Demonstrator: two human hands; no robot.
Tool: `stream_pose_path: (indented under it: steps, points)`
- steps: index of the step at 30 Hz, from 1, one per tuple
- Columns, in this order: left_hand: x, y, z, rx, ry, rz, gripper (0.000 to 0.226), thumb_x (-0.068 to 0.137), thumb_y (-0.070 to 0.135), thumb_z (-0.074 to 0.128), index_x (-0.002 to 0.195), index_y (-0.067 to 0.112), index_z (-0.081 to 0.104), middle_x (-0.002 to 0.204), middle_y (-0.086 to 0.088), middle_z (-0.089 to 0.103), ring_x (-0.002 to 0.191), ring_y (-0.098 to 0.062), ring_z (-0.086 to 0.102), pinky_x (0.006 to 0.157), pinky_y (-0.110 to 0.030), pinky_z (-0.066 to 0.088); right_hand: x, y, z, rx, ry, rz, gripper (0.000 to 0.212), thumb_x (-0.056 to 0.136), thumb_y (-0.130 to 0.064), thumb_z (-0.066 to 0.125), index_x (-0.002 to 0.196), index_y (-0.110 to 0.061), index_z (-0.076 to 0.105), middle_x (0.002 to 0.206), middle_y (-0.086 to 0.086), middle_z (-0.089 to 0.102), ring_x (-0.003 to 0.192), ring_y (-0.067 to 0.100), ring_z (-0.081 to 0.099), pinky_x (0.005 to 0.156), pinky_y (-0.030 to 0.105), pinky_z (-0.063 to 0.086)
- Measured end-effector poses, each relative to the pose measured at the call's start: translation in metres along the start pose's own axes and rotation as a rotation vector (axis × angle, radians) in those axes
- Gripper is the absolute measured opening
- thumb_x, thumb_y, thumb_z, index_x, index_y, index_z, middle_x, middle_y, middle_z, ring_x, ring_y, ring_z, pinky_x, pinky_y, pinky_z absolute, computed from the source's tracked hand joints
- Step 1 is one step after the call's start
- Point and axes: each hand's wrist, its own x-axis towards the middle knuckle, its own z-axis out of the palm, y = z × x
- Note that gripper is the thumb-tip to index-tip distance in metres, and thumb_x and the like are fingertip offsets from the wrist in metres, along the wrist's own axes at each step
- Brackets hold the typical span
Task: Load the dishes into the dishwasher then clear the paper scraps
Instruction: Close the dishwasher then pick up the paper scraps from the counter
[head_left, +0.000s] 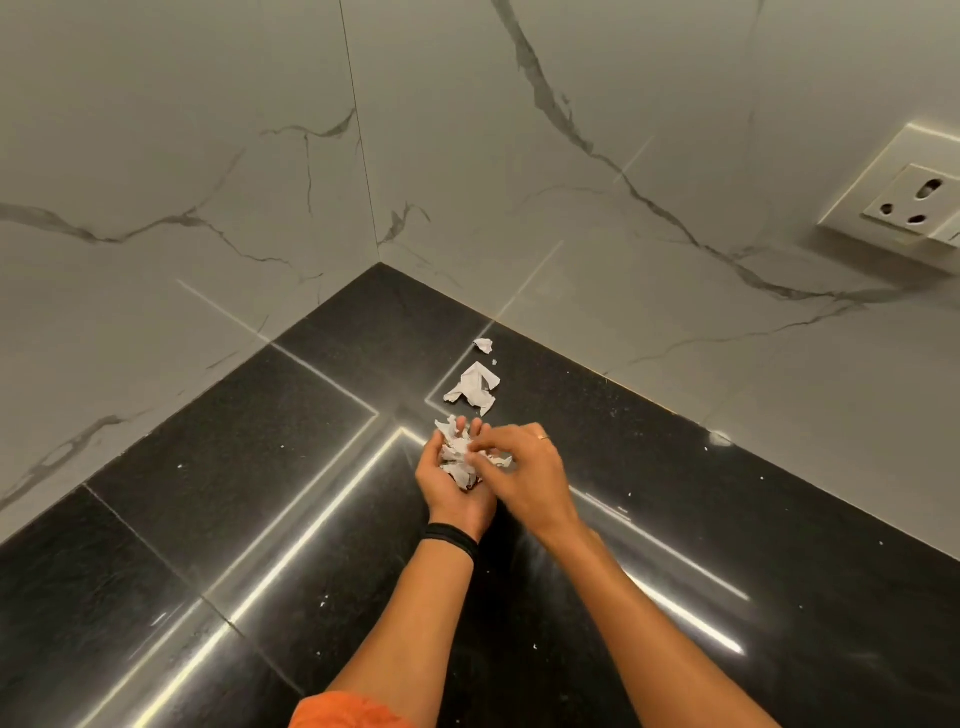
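My left hand (451, 486) is cupped palm up over the black counter (260, 467) and holds a bunch of crumpled white paper scraps (458, 457). My right hand (524, 462) reaches over it from the right, its fingertips pinching a scrap at the edge of that bunch. Beyond the hands a larger crumpled paper piece (474, 387) lies on the counter. A small scrap (483, 344) lies farther back, near the wall. No dishes or dishwasher are in view.
White marble-look walls meet in a corner (379, 262) behind the counter. A wall socket (914, 200) sits at the right. Tiny white crumbs dot the glossy black surface. An orange sleeve (343, 712) shows at the bottom edge.
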Motion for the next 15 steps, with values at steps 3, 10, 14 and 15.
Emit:
stream_pose_path:
  steps: [3, 10, 14, 15]
  points:
    - [-0.002, 0.011, -0.001, -0.017, -0.037, 0.019, 0.028, 0.094, 0.032, 0.053, 0.102, 0.01, 0.069, 0.097, -0.01, 0.07, 0.095, -0.024, 0.066, 0.112, -0.037, 0.04, 0.014, -0.001, 0.007, 0.083, 0.072, 0.046, 0.006, 0.089, -0.029, 0.075, 0.094, -0.03, 0.078, 0.096, -0.018, 0.072, 0.093, 0.004, 0.059, 0.083, 0.02, 0.046]
    - [0.011, 0.042, -0.007, -0.025, 0.012, 0.119, 0.035, 0.098, 0.03, 0.045, 0.105, 0.008, 0.072, 0.104, -0.012, 0.072, 0.112, -0.03, 0.063, 0.111, -0.041, 0.041, 0.058, 0.048, 0.024, -0.231, -0.233, 0.154, 0.03, 0.093, -0.014, 0.07, 0.121, -0.02, 0.072, 0.117, -0.002, 0.066, 0.103, 0.016, 0.065, 0.097, 0.037, 0.051]
    - [0.016, 0.047, -0.008, 0.011, 0.026, 0.112, 0.038, 0.097, 0.032, 0.049, 0.118, 0.007, 0.068, 0.114, -0.013, 0.069, 0.115, -0.031, 0.063, 0.11, -0.041, 0.043, 0.055, 0.056, 0.037, -0.412, -0.276, -0.035, 0.021, 0.097, -0.014, 0.06, 0.111, -0.019, 0.076, 0.106, 0.001, 0.065, 0.098, 0.025, 0.057, 0.084, 0.03, 0.042]
    - [0.018, 0.046, -0.008, 0.025, 0.03, 0.109, 0.039, 0.097, 0.032, 0.049, 0.121, 0.007, 0.067, 0.116, -0.014, 0.069, 0.116, -0.031, 0.063, 0.109, -0.041, 0.043, 0.053, 0.057, 0.038, -0.406, -0.258, -0.032, 0.02, 0.097, -0.014, 0.059, 0.107, -0.019, 0.076, 0.102, 0.001, 0.065, 0.096, 0.025, 0.059, 0.083, 0.031, 0.043]
